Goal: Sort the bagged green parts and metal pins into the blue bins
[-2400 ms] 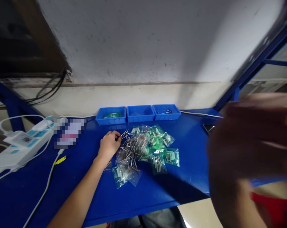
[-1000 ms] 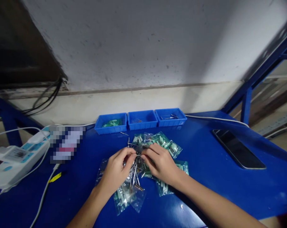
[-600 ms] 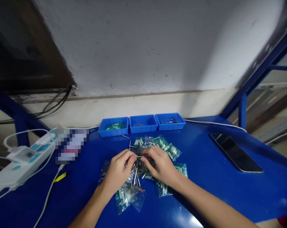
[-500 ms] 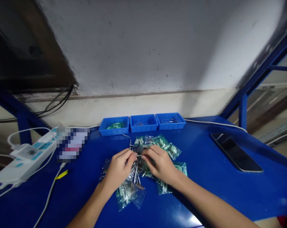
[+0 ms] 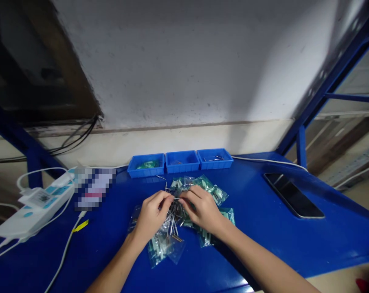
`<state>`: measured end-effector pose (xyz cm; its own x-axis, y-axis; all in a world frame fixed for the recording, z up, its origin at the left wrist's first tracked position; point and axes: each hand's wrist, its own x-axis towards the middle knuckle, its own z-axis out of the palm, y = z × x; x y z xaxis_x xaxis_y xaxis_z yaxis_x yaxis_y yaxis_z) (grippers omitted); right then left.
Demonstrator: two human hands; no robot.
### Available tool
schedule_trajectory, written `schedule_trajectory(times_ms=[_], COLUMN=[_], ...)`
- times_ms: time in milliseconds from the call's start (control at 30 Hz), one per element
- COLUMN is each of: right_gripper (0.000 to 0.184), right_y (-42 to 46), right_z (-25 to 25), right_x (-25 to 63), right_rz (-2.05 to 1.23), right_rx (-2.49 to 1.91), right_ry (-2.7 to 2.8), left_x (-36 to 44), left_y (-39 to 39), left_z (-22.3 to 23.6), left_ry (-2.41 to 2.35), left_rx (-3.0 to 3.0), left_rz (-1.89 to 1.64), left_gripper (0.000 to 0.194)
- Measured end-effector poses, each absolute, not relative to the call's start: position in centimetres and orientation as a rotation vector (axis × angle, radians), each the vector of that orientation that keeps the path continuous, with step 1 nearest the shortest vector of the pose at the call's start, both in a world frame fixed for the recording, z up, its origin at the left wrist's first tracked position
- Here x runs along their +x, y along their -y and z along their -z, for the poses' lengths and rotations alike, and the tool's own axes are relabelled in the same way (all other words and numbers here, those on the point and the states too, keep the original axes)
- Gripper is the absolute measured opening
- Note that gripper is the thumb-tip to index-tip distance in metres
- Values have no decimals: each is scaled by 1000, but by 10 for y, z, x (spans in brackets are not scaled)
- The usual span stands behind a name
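My left hand (image 5: 154,209) and my right hand (image 5: 200,204) meet at the middle of the table, fingertips pinched. Between them runs a thin metal rod (image 5: 176,198), one end in each hand; its exact kind is too small to make out. Below lies a heap of thin metal rods (image 5: 172,224), partly hidden by my hands. Clear bags with green and white pieces (image 5: 157,249) lie in front of the heap. More such bags (image 5: 218,195) spread behind and beside my right hand. A small bag with copper-coloured pieces (image 5: 176,240) rests near the front.
Three blue bins stand by the wall: the left bin (image 5: 146,172) holds green pieces, the middle bin (image 5: 182,167) small bits, the right bin (image 5: 215,164) thin rods. A phone (image 5: 294,196) lies right. At left are a white power strip (image 5: 34,213), cables and a blurred-out item (image 5: 95,189).
My view has shifted slightly. My fingertips have come a little closer together along the thin metal rod, so less of it shows between them. The bags and bins stay in place.
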<state>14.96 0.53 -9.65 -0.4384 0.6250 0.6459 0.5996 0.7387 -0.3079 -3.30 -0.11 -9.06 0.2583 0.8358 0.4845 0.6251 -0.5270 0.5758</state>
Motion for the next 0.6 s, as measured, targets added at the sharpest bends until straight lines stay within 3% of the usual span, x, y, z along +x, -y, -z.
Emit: schedule_trajectory(times_ms=[200,400,600], right_gripper=[11,21,21], right_y=[-11,-30,-76], right_z=[55,17,59], right_x=[179,217,247], right_rz=[227,580,553], right_rx=[-787,-737,-1495], right_ry=[1815,1153,1400], left_x=[-51,-74,-77], left_y=[-9,-28,-36], left_z=[87,98,115], left_ry=[-1449,-1759,-1862], left_rx=[2173,2088,2230], left_rz=[-1010,-1038,-708], left_gripper=[21,20,17])
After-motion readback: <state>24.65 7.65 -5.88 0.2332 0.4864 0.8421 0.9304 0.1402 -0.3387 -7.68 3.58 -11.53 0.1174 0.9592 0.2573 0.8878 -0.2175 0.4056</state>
